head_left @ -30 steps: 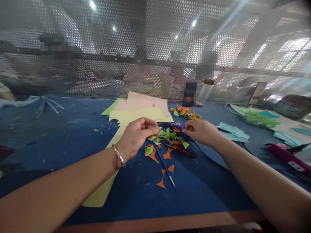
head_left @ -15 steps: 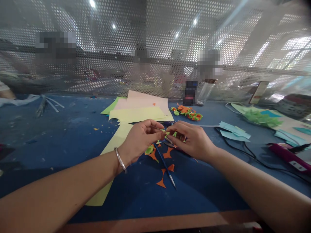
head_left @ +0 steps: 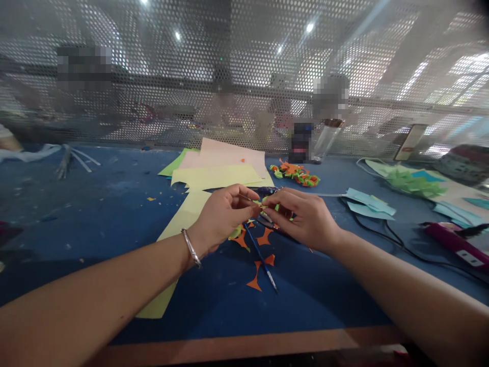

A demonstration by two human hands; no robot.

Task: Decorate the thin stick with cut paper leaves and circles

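My left hand (head_left: 229, 214) and my right hand (head_left: 300, 216) meet at the fingertips above the middle of the blue table. Both pinch a tiny yellowish paper piece (head_left: 261, 206), whose exact shape is too small to make out. Below them a thin blue brush (head_left: 260, 255) lies slantwise among orange paper scraps (head_left: 264, 235). Green paper bits and what looks like a dark tool show partly behind my right fingers. A silver bangle (head_left: 191, 248) circles my left wrist.
Yellow sheets (head_left: 214, 178) and a pink sheet (head_left: 229, 150) lie behind my hands. Orange and green paper pieces (head_left: 296, 173) are heaped beyond. On the right are light blue papers (head_left: 370, 204), a cable (head_left: 405, 250) and a magenta power strip (head_left: 456, 244). A perforated screen (head_left: 244, 66) stands behind.
Both hands stay almost in place, fingertips together on the small piece. The view has tilted very slightly, and nothing on the table has visibly moved.
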